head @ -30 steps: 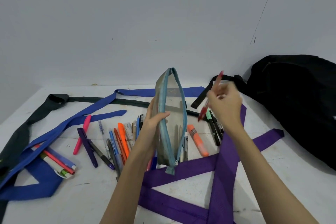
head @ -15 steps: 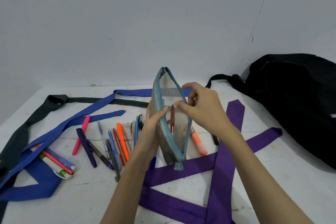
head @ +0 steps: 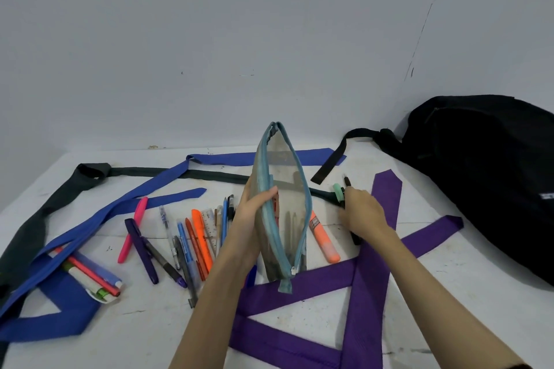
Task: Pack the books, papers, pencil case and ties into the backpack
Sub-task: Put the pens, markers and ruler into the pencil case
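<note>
White tabletop (head: 449, 293); soft, light mesh pencil case (head: 280, 204) at 12 o'clock, left hand (head: 254, 213) pinching its zipper edge, right hand (head: 364, 213) at 2 o'clock curling around markers (head: 340, 193).

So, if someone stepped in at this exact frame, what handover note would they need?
Left hand grips the mesh pencil case upright, zip open, a red pen visible inside.
Right hand is down on the black markers and the green-capped one by the purple tie; grip unclear.
Most pens lie loose on the table, as do the blue tie and the dark tie.
Backpack sits far right; nothing visibly packed. No books or papers in view.
</note>
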Motion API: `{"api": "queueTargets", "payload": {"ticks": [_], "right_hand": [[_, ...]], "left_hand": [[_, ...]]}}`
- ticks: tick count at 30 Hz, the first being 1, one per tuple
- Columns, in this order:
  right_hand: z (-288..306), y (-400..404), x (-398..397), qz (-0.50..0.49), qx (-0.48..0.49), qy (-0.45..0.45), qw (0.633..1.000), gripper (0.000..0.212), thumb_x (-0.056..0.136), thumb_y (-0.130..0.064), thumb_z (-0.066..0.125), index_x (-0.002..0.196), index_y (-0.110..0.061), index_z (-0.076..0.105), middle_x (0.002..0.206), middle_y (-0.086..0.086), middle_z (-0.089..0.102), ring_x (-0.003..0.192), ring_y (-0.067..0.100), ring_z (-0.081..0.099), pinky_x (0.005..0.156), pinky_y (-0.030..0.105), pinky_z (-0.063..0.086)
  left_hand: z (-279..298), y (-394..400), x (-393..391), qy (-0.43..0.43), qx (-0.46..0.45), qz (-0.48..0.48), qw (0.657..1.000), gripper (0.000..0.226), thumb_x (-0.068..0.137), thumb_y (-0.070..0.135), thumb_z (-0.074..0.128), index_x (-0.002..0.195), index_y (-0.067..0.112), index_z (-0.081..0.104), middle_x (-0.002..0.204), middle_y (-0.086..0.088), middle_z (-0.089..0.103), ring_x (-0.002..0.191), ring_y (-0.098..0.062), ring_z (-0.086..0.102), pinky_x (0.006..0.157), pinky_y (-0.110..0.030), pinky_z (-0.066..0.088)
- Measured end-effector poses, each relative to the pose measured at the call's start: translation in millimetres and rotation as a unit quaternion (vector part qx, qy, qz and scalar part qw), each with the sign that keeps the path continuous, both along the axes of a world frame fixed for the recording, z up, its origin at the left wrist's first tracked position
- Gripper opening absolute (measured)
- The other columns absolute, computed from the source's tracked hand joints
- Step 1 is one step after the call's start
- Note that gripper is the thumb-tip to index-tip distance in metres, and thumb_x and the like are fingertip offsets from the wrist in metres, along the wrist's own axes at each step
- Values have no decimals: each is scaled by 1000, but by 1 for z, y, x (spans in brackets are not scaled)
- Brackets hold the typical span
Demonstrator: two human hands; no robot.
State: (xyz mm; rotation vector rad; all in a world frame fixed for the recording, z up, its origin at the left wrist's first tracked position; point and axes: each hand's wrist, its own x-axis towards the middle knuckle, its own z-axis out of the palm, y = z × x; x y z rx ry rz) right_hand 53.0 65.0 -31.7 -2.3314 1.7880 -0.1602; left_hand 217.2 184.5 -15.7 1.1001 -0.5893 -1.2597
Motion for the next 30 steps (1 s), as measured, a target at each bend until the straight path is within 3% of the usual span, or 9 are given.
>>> {"api": "queueTargets", "payload": {"ticks": [2,5,9,11,15,19,22,27,30], "right_hand": [[-2,0,3,-11,7,-57,998,7,88,-10,53,92,-7,48,88,9,53,76,23,50,52,26,37],[17,0,5,-74,-1,-271,960,30,84,-18,61,110,-4,55,79,4,58,79,24,54,68,34,45],[81,20,10,-38,2,-601,798,50,83,0,57,127,-17,41,63,4,58,51,13,57,58,31,53],[108,38,12,45,33,-651,757,64,83,7,56,127,-33,33,62,6,57,48,15,59,56,31,57],[116,60,24,155,16,-518,841,68,77,5,62,127,-35,42,59,7,58,52,33,63,60,44,58],[93,59,33,214,-17,-315,925,67,79,-17,70,134,-36,38,67,2,65,66,15,61,69,29,53],[90,50,30,223,-36,-306,925,59,82,-24,69,132,-37,41,67,-5,64,59,2,51,63,15,43],[76,9,13,51,-82,-469,878,15,86,-13,60,99,-20,58,65,10,61,57,15,54,61,27,47],[41,-22,-2,-45,-50,-227,972,15,87,-20,54,100,-13,55,88,11,63,83,27,53,67,31,40]], "left_hand": [[0,1,0,-7,-3,-2,1000,72,69,35,72,135,19,46,118,-11,62,99,-21,63,67,-27,55],[-3,0,2,-10,-13,-1,1000,73,68,38,67,135,22,46,118,-9,63,100,-21,65,69,-27,55],[-4,-1,2,-12,-23,-4,1000,73,69,37,68,137,25,45,121,-7,63,104,-21,65,72,-29,56],[-4,-2,1,-14,-26,-8,1000,71,72,32,72,137,24,44,119,-6,64,98,-17,67,68,-26,56],[-2,-2,-2,-16,-28,-9,999,65,74,34,62,135,23,45,111,-7,67,84,-12,71,60,-23,55],[-3,-4,0,-6,-12,5,1000,71,71,36,73,135,24,46,116,-9,66,104,-22,66,83,-38,56],[-5,-4,1,2,-5,10,1000,70,68,38,72,134,25,49,118,-10,65,108,-26,63,91,-46,52],[-5,-5,2,35,5,25,999,74,67,33,75,135,24,48,116,-8,66,102,-24,66,76,-35,54],[-3,-4,2,45,-4,32,998,68,70,32,68,134,23,48,112,-7,68,96,-21,68,70,-31,54]]}}
